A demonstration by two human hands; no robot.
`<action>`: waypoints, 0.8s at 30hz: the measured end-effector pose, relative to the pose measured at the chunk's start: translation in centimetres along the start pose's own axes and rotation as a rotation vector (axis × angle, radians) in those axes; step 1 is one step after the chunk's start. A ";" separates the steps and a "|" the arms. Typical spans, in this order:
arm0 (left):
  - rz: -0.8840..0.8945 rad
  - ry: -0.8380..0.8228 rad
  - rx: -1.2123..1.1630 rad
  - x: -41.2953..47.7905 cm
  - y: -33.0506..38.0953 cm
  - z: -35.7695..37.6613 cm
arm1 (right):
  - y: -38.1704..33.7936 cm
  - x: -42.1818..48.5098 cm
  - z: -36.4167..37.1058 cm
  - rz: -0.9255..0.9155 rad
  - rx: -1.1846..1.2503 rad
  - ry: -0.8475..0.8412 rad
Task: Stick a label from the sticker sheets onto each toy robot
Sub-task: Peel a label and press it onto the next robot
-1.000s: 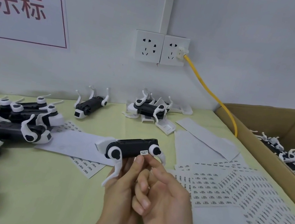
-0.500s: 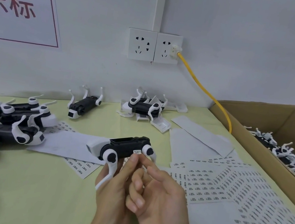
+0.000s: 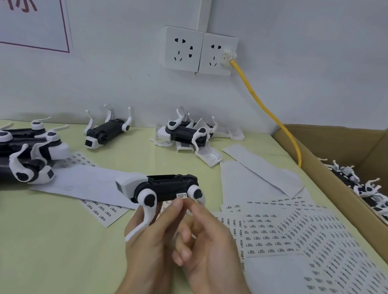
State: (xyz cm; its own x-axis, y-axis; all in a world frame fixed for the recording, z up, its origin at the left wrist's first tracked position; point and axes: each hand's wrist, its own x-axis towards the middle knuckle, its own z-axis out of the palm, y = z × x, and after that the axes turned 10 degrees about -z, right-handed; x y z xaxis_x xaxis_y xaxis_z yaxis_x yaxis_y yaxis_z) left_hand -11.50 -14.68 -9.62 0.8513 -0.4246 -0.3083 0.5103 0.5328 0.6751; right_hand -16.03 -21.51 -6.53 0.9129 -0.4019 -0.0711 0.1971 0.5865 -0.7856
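head view: the toy robot (image 3: pixel 167 190) is gripped from below by the left hand (image 3: pixel 153 240) above the table (image 3: pixel 42 236), a label (image 3: pixel 181 195) seen on its side. the right hand (image 3: pixel 208 248) is curled, holding nothing, forefinger tip set beside the label

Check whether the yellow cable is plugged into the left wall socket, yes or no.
No, the yellow cable ends at a white plug in the right wall socket, and the left wall socket holds nothing.
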 end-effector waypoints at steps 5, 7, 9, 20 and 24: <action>0.048 -0.013 0.033 -0.4 -0.8 0.7 | 0.5 0.2 -0.2 -0.072 -0.049 0.163; 0.044 -0.015 0.036 -0.6 -0.8 0.9 | 0.4 0.1 -0.2 -0.076 -0.016 0.174; 0.043 -0.024 0.031 -0.8 -0.8 1.1 | 0.3 0.2 -0.2 -0.076 -0.003 0.196; 0.042 0.012 0.021 -0.7 -1.4 1.0 | 0.5 0.2 -0.2 -0.062 -0.017 0.242; 0.070 0.009 0.055 -0.5 -1.4 0.7 | 0.5 0.2 -0.3 -0.017 0.014 0.210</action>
State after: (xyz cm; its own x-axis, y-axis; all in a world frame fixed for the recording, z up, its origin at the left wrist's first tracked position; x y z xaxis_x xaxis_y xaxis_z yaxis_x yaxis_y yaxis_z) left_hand -12.70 -15.77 -9.94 0.8856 -0.3811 -0.2653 0.4425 0.5196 0.7309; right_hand -15.82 -21.47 -7.11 0.8149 -0.5489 -0.1861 0.2176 0.5874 -0.7795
